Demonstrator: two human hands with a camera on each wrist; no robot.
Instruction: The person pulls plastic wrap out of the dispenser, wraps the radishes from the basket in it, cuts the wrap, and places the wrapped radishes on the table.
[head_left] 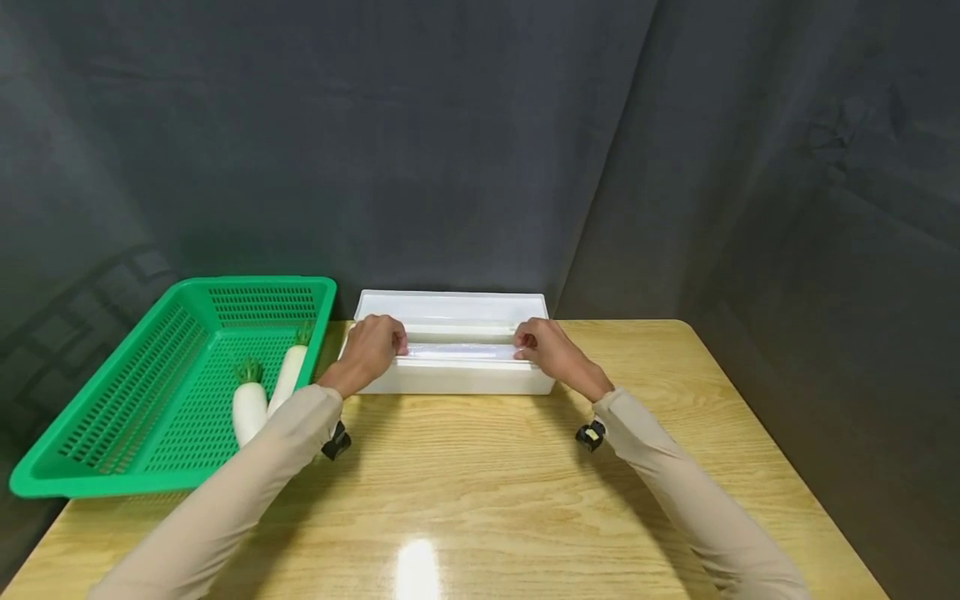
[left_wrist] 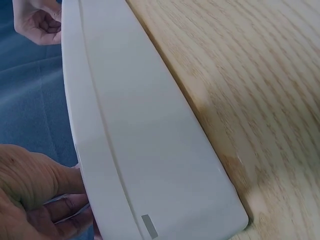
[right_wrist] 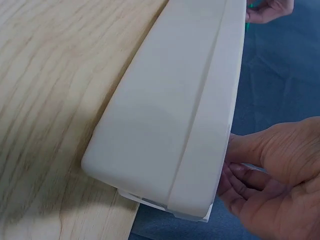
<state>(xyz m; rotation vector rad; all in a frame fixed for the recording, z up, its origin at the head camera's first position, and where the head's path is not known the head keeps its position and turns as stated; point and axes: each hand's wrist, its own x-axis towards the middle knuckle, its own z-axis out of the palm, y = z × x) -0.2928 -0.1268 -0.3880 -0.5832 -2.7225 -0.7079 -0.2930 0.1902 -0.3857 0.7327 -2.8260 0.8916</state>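
Observation:
A long white box point(head_left: 457, 380) lies across the back of the table with its lid point(head_left: 452, 307) raised behind it. Inside its opening runs a shiny strip of clear plastic wrap point(head_left: 463, 352). My left hand point(head_left: 369, 345) pinches the strip near its left end with curled fingers. At the other end my right hand point(head_left: 553, 348) pinches it too. Both wrist views show the plain front wall of the box point(left_wrist: 135, 110), which partly covers the fingertips. Behind that wall, the thumb and fingers of the right hand point(right_wrist: 275, 172) come together at the rim.
To the left stands a green slotted basket point(head_left: 97, 375), its corner past the table edge. It holds two white radishes point(head_left: 249, 408) with cut green tops, close beside my left forearm. A dark curtain point(head_left: 420, 150) hangs directly behind the box. The wooden table point(head_left: 480, 492) extends toward me.

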